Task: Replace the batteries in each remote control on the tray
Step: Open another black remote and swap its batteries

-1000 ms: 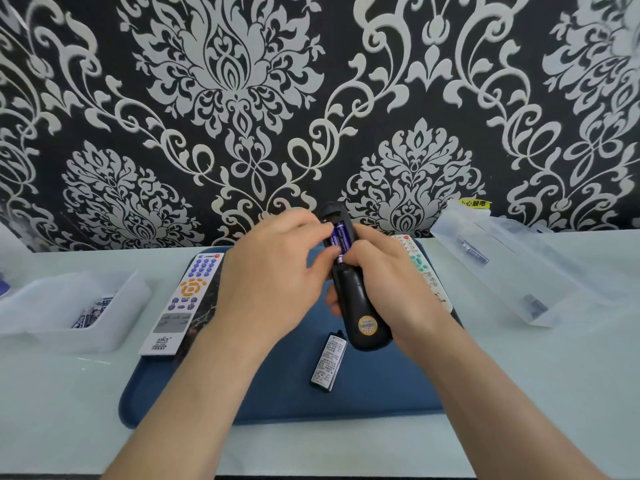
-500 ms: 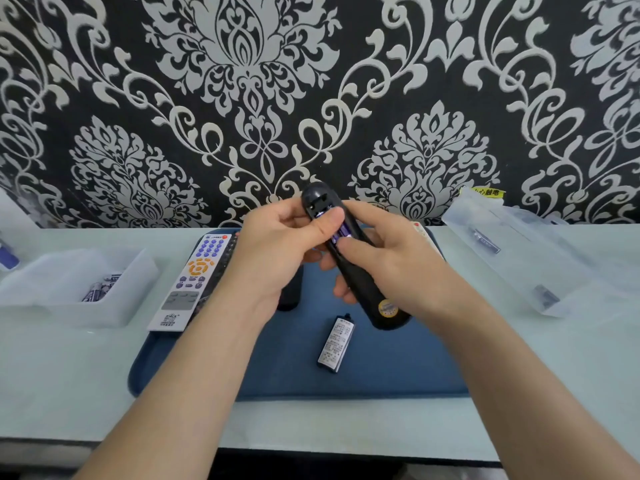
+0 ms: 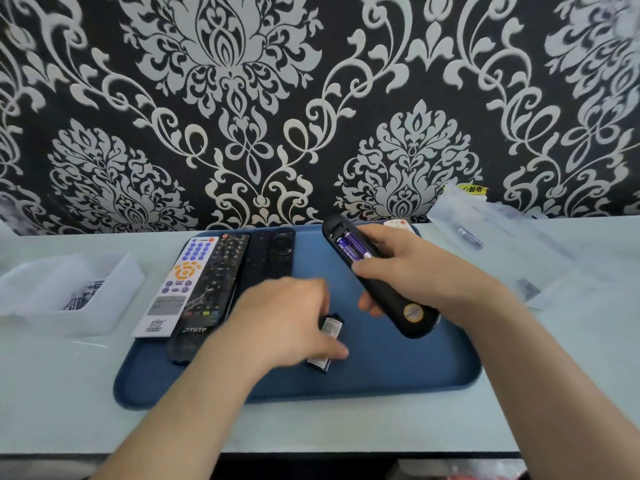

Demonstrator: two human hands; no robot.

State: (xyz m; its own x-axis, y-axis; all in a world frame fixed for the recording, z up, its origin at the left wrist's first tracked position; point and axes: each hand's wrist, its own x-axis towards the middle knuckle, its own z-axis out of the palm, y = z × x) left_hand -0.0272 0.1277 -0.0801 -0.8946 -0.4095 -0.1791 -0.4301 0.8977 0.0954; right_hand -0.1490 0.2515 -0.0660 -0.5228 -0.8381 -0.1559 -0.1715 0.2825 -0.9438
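r hand grasps black remote, bay open; l hand over battery cover, grip unclear. cover prob. light, thin: pinch edges.

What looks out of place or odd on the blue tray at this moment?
The long black plastic remote control in the right hand has its battery bay open, with two purple batteries exposed. Its small black labelled cover lies loose on the blue plastic tray, partly under the left hand.
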